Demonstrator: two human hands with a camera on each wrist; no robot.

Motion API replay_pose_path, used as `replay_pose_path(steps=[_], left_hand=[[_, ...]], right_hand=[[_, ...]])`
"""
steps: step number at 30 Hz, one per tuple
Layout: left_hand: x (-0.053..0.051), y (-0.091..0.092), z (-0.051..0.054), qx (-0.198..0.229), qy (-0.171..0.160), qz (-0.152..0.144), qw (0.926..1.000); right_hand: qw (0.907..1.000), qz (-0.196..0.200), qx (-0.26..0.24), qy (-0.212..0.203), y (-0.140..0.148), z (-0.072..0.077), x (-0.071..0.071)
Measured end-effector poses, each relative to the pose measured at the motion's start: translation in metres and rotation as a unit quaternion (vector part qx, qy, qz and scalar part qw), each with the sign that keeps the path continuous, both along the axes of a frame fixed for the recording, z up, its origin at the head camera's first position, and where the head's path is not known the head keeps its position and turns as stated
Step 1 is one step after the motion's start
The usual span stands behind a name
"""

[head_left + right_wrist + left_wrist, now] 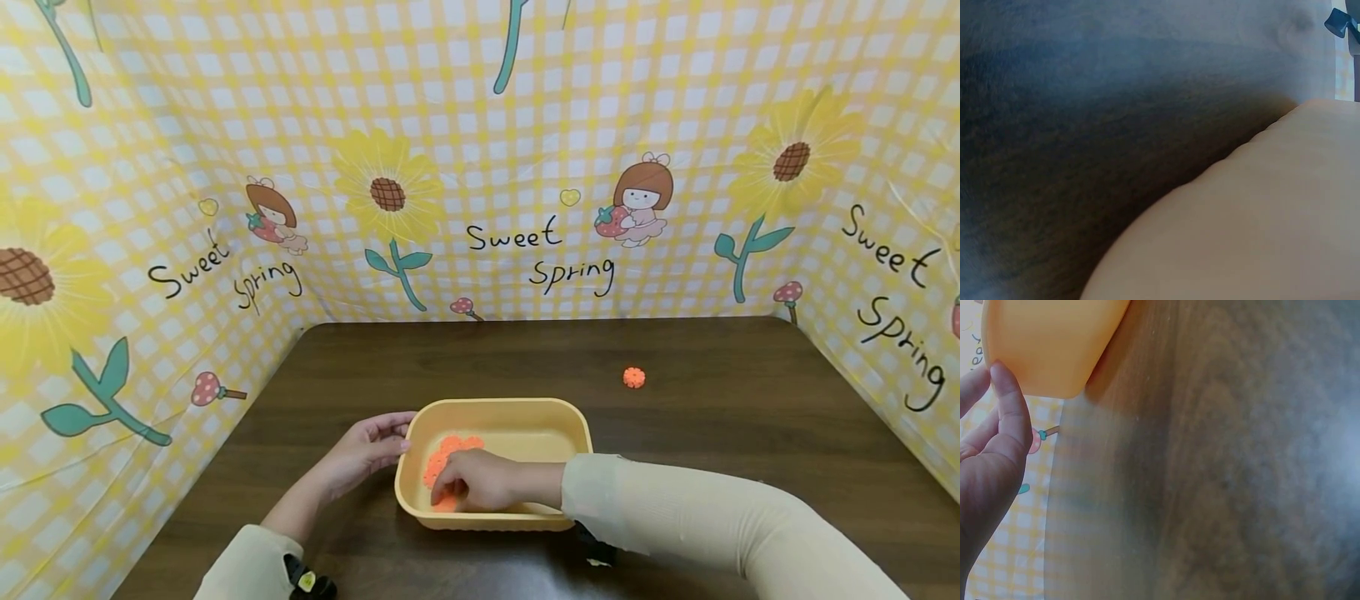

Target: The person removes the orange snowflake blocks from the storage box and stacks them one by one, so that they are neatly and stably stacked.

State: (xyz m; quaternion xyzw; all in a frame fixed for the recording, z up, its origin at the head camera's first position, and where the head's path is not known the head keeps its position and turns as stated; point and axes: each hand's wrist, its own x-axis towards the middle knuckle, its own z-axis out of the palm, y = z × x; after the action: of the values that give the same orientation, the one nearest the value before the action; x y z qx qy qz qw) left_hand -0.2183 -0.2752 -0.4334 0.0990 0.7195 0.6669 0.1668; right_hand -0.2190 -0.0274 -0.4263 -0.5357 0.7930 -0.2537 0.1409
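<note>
The left hand (365, 456) rested on the tub's (495, 522) left side, fingers loosely extended. The right hand's (483, 481) fingers curled among orange pieces (452, 445) in its left end; grip hidden, could not tell. A lone piece (633, 377) lay far right. Steady tub, light fingertips seemed best.

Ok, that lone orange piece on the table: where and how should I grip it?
Probably pinch the orange piece by opposite edges of its scalloped rim, coming from above: it appears flat on the table, apart from the yellow bin.
</note>
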Motion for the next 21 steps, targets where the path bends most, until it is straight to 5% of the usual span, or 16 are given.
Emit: replay_pose_path(steps=[21], left_hand=[[0.0007, 0.0014, 0.0013, -0.005, 0.000, 0.005, 1.0000]], right_hand=[[0.9992, -0.038, 0.007, -0.005, -0.0013, -0.0023, 0.0002]])
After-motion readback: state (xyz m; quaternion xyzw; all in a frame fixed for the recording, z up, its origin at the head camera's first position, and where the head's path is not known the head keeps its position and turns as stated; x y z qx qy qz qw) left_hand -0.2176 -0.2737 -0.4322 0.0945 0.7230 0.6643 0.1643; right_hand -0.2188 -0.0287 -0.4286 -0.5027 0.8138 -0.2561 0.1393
